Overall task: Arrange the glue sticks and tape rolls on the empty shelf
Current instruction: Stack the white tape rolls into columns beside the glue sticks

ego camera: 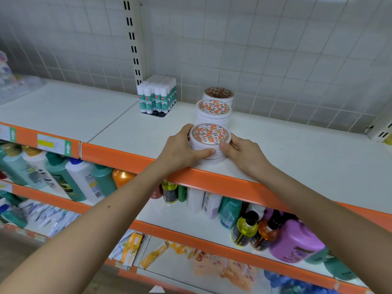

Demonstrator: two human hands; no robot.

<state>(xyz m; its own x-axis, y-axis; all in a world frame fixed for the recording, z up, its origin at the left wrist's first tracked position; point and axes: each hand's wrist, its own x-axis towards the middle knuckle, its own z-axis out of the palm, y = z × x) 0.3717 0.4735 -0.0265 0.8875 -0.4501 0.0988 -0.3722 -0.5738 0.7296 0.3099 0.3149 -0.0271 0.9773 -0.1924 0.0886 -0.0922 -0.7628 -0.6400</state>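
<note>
At the orange front edge of the shelf (297,149), your left hand (182,149) and right hand (244,153) grip the nearest tape-roll stack (209,143) from either side, seemingly squaring it in line with the middle stack (213,112) and rear stack (218,95), while the glue sticks (157,96) stand back-left.

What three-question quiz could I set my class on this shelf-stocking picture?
1. True or false: the glue sticks lie flat on the top shelf.
2. How many tape stacks stand on that shelf?
3. The left hand and right hand both grip: A the front tape stack, B the glue sticks, C nothing.
Key: 1 false, they stand upright; 2 three; 3 A.
</note>
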